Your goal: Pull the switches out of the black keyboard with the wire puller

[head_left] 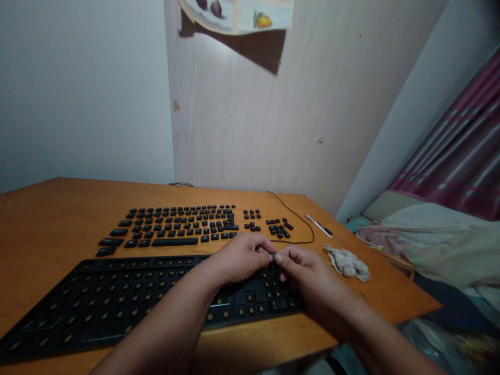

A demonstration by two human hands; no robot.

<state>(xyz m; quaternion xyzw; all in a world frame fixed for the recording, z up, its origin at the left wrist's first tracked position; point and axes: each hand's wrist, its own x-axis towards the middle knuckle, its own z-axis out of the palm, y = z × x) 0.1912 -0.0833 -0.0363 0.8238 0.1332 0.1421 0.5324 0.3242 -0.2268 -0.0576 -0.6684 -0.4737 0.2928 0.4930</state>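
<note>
A black keyboard base (pixel 117 291), stripped of most of its keycaps, lies along the front of the table. Over its right end, my left hand (pixel 244 258) and my right hand (pixel 300 265) meet with fingertips pinched together. Between them shows a small dark keycap (pixel 273 256), partly covered by the fingers. Both hands are closed on it. Behind the base, loose black keycaps are laid out in rows, with the long space bar (pixel 174 242) at the front. A smaller group of number-pad keycaps (pixel 279 228) lies just beyond my hands.
A crumpled whitish cloth (pixel 347 262) rests on the wooden table (pixel 35 219) to the right. Near it lie a thin white stick-like object (pixel 318 226) and a dark cable (pixel 313 234). A bed with bedding (pixel 422 219) stands past the table's right edge; a wall rises behind.
</note>
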